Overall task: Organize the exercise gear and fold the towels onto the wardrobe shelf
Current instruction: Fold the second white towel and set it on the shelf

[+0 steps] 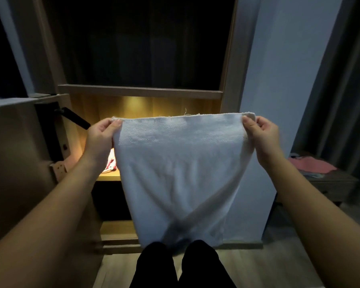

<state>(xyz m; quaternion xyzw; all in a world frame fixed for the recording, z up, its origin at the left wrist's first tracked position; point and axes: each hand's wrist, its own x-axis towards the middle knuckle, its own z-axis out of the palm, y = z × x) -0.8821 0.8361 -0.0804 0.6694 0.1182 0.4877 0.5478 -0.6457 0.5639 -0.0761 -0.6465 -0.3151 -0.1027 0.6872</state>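
A white towel (179, 173) hangs spread at the centre of the frame, its top edge stretched level. The left grip (104, 134) pinches its top left corner and the right grip (260, 132) pinches the top right one (both arms reach forward). Behind it, left of centre, the lit wardrobe shelf (110, 178) carries a red-and-white item (112, 163), partly hidden. A pink cloth (312, 164) lies near the right edge.
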